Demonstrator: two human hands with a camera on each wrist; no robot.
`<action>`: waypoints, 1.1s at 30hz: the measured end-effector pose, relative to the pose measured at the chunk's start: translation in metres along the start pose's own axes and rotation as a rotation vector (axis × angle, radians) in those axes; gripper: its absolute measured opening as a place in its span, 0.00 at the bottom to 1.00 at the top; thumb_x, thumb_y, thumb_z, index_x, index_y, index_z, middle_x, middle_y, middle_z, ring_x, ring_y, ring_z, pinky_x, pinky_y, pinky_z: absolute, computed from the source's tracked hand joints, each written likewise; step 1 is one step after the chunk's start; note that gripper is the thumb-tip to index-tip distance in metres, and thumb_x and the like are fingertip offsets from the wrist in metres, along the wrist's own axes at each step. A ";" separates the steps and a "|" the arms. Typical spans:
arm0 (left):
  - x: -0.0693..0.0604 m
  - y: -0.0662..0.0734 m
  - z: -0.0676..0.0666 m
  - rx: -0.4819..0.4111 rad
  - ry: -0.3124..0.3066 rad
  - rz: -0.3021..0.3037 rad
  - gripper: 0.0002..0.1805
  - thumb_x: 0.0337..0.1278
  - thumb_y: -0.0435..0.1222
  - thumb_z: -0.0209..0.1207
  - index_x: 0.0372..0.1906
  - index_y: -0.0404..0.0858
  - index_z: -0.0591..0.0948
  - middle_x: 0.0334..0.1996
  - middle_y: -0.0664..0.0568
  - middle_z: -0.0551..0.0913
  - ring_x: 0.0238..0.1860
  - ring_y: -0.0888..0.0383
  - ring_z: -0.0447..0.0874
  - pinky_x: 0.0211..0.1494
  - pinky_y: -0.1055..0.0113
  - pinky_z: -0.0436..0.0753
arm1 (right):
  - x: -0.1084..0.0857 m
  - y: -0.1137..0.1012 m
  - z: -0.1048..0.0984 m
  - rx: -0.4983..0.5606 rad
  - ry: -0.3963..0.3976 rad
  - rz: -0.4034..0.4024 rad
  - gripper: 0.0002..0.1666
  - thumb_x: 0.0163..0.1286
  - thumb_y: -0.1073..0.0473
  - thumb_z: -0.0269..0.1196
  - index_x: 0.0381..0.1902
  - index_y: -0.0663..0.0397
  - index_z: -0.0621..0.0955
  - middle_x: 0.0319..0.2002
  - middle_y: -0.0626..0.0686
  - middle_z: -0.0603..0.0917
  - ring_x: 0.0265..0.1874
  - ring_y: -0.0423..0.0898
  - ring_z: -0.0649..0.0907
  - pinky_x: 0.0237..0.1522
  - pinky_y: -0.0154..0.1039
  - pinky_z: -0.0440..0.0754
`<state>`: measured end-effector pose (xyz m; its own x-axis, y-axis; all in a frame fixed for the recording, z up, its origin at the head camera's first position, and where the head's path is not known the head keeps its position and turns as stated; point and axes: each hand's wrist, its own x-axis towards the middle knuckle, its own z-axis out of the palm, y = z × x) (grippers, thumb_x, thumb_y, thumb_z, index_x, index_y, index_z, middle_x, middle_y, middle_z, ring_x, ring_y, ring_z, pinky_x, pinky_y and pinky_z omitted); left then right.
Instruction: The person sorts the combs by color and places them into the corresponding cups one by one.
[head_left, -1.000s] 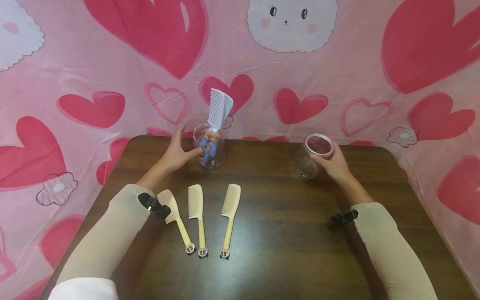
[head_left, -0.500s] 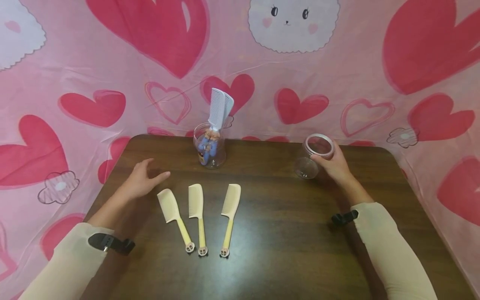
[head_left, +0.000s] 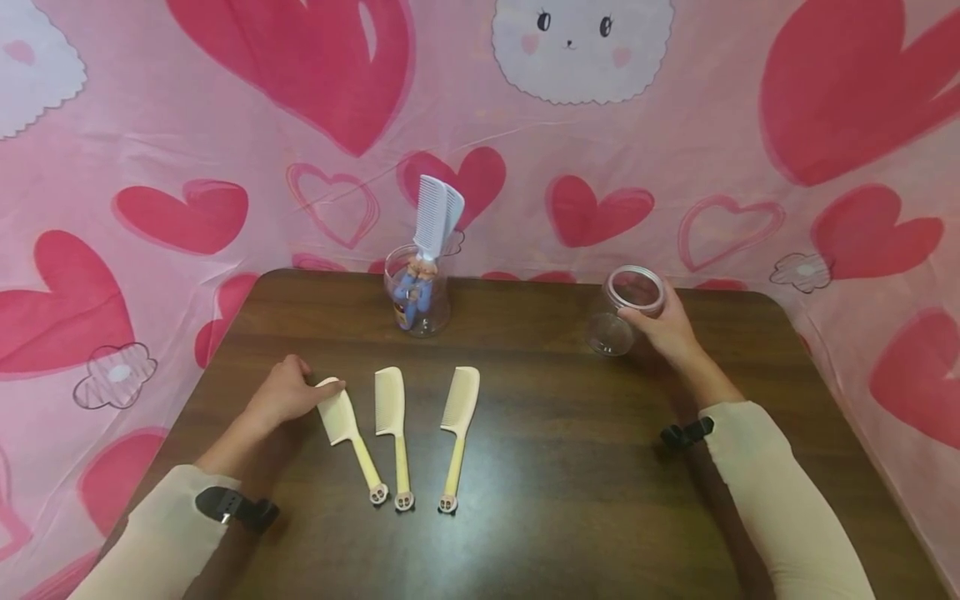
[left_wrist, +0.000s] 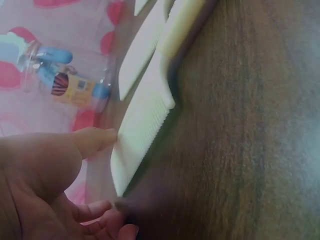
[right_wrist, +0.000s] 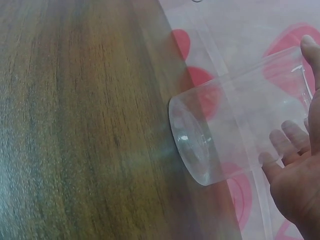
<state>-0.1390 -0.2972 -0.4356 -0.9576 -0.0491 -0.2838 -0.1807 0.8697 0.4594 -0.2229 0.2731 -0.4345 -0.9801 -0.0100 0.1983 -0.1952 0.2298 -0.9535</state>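
My left hand is at the head end of the leftmost cream comb, which lies on the table. In the left wrist view, the thumb of that hand touches the comb's smooth edge, and the other fingers are bent beside its tip, not closed round it. On the right, my right hand grips an upright clear jar near its rim. The right wrist view shows that jar empty, with the hand round its upper part and its base on the table.
Two more cream combs with yellow handles lie to the right of the first. Behind them stands another clear jar with white-headed, blue-handled combs in it. A pink heart-patterned cloth hangs beyond the brown table.
From beside the jar of blue-handled combs, my left hand has moved down and left to the leftmost cream comb, its thumb now touching it. The right hand and its jar have stayed put.
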 end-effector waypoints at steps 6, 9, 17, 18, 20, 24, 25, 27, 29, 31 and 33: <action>0.002 0.006 0.000 0.036 -0.038 -0.046 0.40 0.55 0.60 0.66 0.47 0.26 0.68 0.35 0.37 0.74 0.34 0.45 0.74 0.31 0.59 0.74 | 0.001 -0.001 0.001 0.109 -0.023 -0.034 0.40 0.64 0.76 0.67 0.70 0.72 0.63 0.58 0.58 0.77 0.55 0.35 0.78 0.58 0.24 0.75; 0.003 0.011 -0.001 0.057 -0.061 -0.043 0.35 0.56 0.60 0.66 0.42 0.29 0.72 0.29 0.42 0.75 0.29 0.48 0.74 0.27 0.61 0.73 | 0.002 0.000 0.001 0.089 -0.008 -0.030 0.40 0.64 0.74 0.68 0.70 0.71 0.64 0.56 0.51 0.78 0.54 0.34 0.78 0.57 0.23 0.75; 0.006 0.011 -0.002 -0.051 -0.107 -0.029 0.24 0.62 0.53 0.65 0.28 0.36 0.76 0.17 0.52 0.72 0.17 0.57 0.71 0.21 0.66 0.72 | 0.001 0.000 0.001 0.155 -0.029 -0.070 0.37 0.63 0.77 0.67 0.69 0.71 0.66 0.57 0.55 0.80 0.56 0.35 0.79 0.59 0.26 0.75; 0.006 0.009 -0.003 -0.090 -0.107 -0.029 0.23 0.63 0.51 0.65 0.28 0.34 0.77 0.17 0.52 0.72 0.17 0.58 0.71 0.21 0.66 0.73 | 0.001 0.000 0.001 0.153 -0.030 -0.073 0.37 0.64 0.77 0.67 0.68 0.70 0.66 0.57 0.55 0.80 0.55 0.35 0.79 0.59 0.26 0.75; 0.005 0.007 -0.004 -0.182 -0.113 -0.039 0.22 0.65 0.48 0.65 0.32 0.30 0.78 0.20 0.51 0.73 0.20 0.59 0.72 0.22 0.66 0.78 | 0.001 0.001 0.002 0.157 -0.031 -0.077 0.37 0.64 0.77 0.67 0.68 0.70 0.66 0.57 0.55 0.80 0.55 0.35 0.79 0.59 0.26 0.75; 0.002 0.002 -0.007 -0.393 -0.169 -0.033 0.24 0.72 0.42 0.60 0.46 0.19 0.76 0.31 0.47 0.78 0.29 0.59 0.79 0.33 0.61 0.89 | 0.000 0.003 0.002 0.180 -0.043 -0.092 0.36 0.64 0.79 0.65 0.68 0.72 0.65 0.57 0.55 0.80 0.57 0.36 0.79 0.60 0.26 0.75; 0.002 0.001 -0.008 -0.446 -0.184 -0.024 0.25 0.73 0.41 0.58 0.49 0.17 0.75 0.32 0.46 0.80 0.31 0.59 0.80 0.36 0.60 0.89 | 0.000 0.003 0.002 0.192 -0.047 -0.098 0.36 0.64 0.80 0.64 0.68 0.73 0.65 0.58 0.55 0.80 0.58 0.36 0.79 0.61 0.26 0.75; 0.001 -0.001 -0.012 -0.537 -0.214 0.005 0.26 0.76 0.39 0.55 0.53 0.14 0.72 0.33 0.47 0.81 0.34 0.59 0.83 0.41 0.59 0.90 | 0.000 0.004 0.002 0.197 -0.052 -0.110 0.36 0.64 0.80 0.64 0.68 0.74 0.64 0.57 0.52 0.81 0.59 0.36 0.79 0.62 0.27 0.74; 0.001 -0.003 -0.017 -0.598 -0.218 0.033 0.26 0.77 0.38 0.53 0.57 0.13 0.70 0.33 0.49 0.82 0.35 0.60 0.84 0.43 0.60 0.89 | 0.000 0.004 0.002 0.207 -0.055 -0.114 0.36 0.64 0.80 0.64 0.68 0.75 0.64 0.56 0.49 0.81 0.59 0.36 0.79 0.62 0.27 0.74; 0.001 -0.005 -0.023 -0.634 -0.205 0.062 0.28 0.78 0.38 0.52 0.60 0.12 0.67 0.34 0.51 0.83 0.35 0.62 0.84 0.43 0.62 0.89 | 0.001 0.004 0.002 0.213 -0.059 -0.117 0.36 0.64 0.81 0.63 0.68 0.75 0.64 0.56 0.48 0.81 0.59 0.36 0.79 0.63 0.28 0.74; 0.000 -0.005 -0.029 -0.658 -0.186 0.084 0.28 0.79 0.37 0.51 0.63 0.12 0.65 0.34 0.52 0.83 0.35 0.62 0.85 0.43 0.63 0.89 | 0.001 0.004 0.001 0.213 -0.057 -0.115 0.36 0.64 0.81 0.63 0.68 0.74 0.64 0.55 0.45 0.81 0.59 0.36 0.79 0.63 0.28 0.74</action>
<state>-0.1446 -0.3162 -0.4131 -0.9305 0.1415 -0.3378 -0.2626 0.3852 0.8847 -0.2241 0.2726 -0.4382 -0.9502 -0.0809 0.3009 -0.3029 0.0138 -0.9529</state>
